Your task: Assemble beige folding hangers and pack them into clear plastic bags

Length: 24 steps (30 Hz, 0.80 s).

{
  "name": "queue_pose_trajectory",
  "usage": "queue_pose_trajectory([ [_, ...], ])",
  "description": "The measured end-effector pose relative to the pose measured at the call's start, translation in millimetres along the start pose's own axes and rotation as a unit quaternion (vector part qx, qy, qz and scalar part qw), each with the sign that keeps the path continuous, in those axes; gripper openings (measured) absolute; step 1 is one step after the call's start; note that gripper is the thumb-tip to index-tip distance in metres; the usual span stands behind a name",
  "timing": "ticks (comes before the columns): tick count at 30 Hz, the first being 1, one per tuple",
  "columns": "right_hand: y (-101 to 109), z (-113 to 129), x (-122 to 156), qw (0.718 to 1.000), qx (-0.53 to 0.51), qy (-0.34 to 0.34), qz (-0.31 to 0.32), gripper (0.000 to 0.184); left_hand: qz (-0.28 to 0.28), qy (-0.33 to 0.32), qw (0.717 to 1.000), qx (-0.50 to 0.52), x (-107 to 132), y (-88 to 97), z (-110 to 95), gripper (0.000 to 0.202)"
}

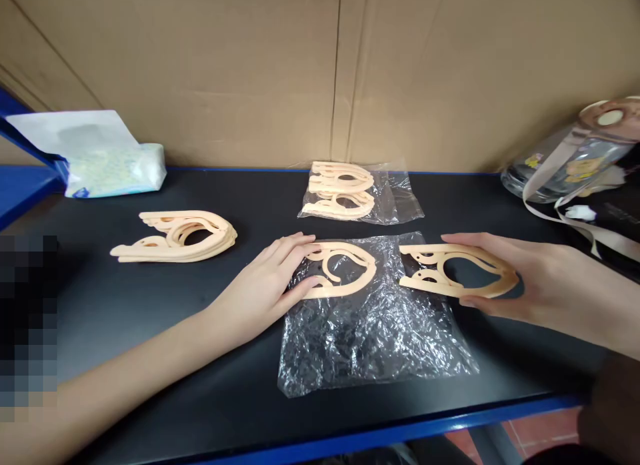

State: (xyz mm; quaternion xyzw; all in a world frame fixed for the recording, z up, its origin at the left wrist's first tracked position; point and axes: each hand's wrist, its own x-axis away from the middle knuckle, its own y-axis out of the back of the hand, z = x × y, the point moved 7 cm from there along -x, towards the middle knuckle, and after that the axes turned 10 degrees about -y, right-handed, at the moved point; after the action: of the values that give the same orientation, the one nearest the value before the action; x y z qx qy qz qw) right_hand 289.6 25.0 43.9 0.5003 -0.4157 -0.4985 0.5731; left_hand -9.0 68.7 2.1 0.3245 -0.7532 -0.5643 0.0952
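1. Your left hand lies on the left end of the flat hanger. The fingers are stretched nearly straight and the thumb tip is against its near edge, so the hand is not closed around it.
2. That peach piece rests on the crinkled clear bag at mid-table. Glare on the film makes it hard to tell whether the bag's mouth is open.
3. Your right hand pinches the second hanger, fingers over the far edge and thumb under the near one. Its right end is hidden in your palm, and you cannot tell whether it touches the bag or is held clear.
4. The loose stack sits well to the left, its count unreadable.
5. The bagged set lies at the back, near the cardboard wall.
6. The glass jar is cut off at the right edge.
7. A pixelated patch covers the left edge.
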Motion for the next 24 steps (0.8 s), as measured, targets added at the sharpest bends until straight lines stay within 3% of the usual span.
queue_pose_trajectory([
  [5, 1, 9, 5, 0.998, 0.047, 0.037, -0.026, 0.054, 0.009, -0.003, 0.999, -0.044, 1, -0.8, 6, 0.051],
  [12, -10, 15, 6, 0.997, 0.056, 0.045, 0.005, 0.056, 0.008, 0.004, 0.998, -0.055, 2, -2.4, 11, 0.051],
  [16, -1, 21, 2, 0.994, 0.093, 0.029, -0.056, 0.051, 0.008, 0.011, 0.999, -0.044, 2, -1.4, 11, 0.049],
  [21, -2, 43, 0, 0.992, 0.071, 0.089, -0.053, 0.041, 0.003, 0.011, 0.999, -0.043, 1, 0.2, 10, 0.049],
  [24, -12, 43, 0, 0.995, 0.056, 0.078, -0.018, 0.062, 0.003, 0.010, 0.999, -0.042, 1, -0.1, 10, 0.048],
])
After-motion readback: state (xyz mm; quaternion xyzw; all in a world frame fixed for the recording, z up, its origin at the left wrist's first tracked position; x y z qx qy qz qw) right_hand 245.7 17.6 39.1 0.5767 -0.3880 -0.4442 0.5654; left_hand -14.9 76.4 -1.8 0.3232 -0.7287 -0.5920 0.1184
